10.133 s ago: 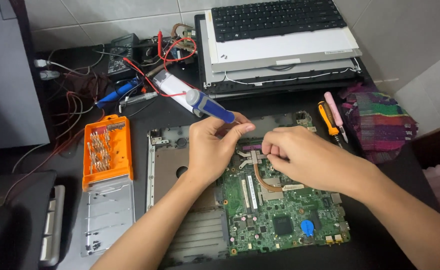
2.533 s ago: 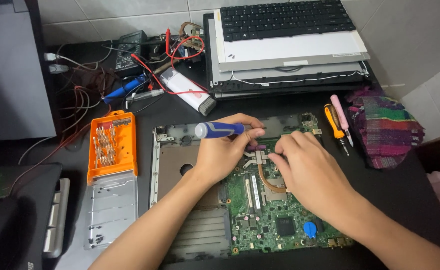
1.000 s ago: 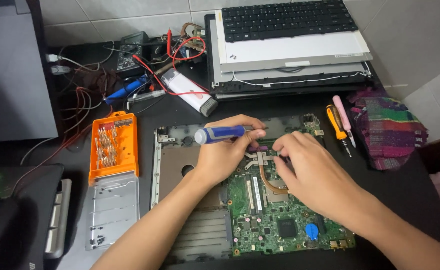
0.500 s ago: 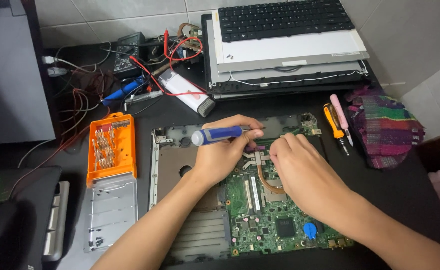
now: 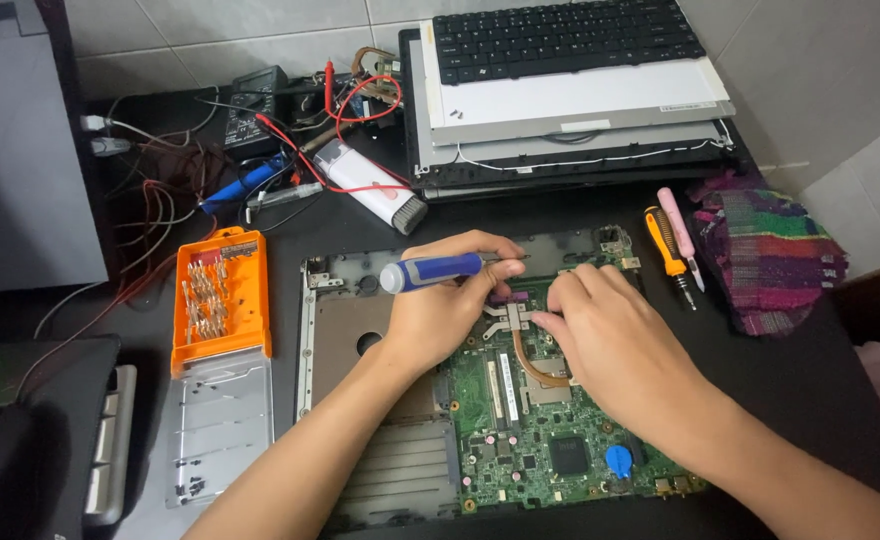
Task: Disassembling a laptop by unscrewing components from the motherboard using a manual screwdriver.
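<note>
Left hand: my left hand [image 5: 445, 305] is closed around a blue-handled screwdriver [image 5: 438, 271], which lies nearly level across the middle of the frame, its white cap pointing left and its shaft pointing right.
Right hand: my right hand [image 5: 615, 335] lies palm down just right of centre, fingers bent and pressed onto the circuit board; it grips nothing that I can see.
Hands together: the two are close, with a small gap over the metal bracket [image 5: 510, 318].
Circuit board: the green circuit board [image 5: 545, 430] fills the lower middle of the frame, with a copper pipe [image 5: 530, 365] curving down from the bracket and a round blue part [image 5: 618, 460] near its lower right corner.
Laptop shell: the board sits in a grey laptop shell [image 5: 345, 330], which reaches left of my left hand.
Bit case: an orange bit case [image 5: 222, 300] stands open at centre left, its clear lid [image 5: 218, 425] flat below it.
Spare tools: an orange screwdriver [image 5: 668, 255] and a pink tool [image 5: 682, 235] lie side by side right of the board, next to a striped cloth [image 5: 768, 255].
Far edge: a keyboard [image 5: 565, 38] rests on a stacked laptop lid [image 5: 580, 110] at upper middle; red wires [image 5: 345, 120] and a white device [image 5: 370, 185] sit upper left of centre.
Desk: the dark desk [image 5: 820, 400] carries all of it.
</note>
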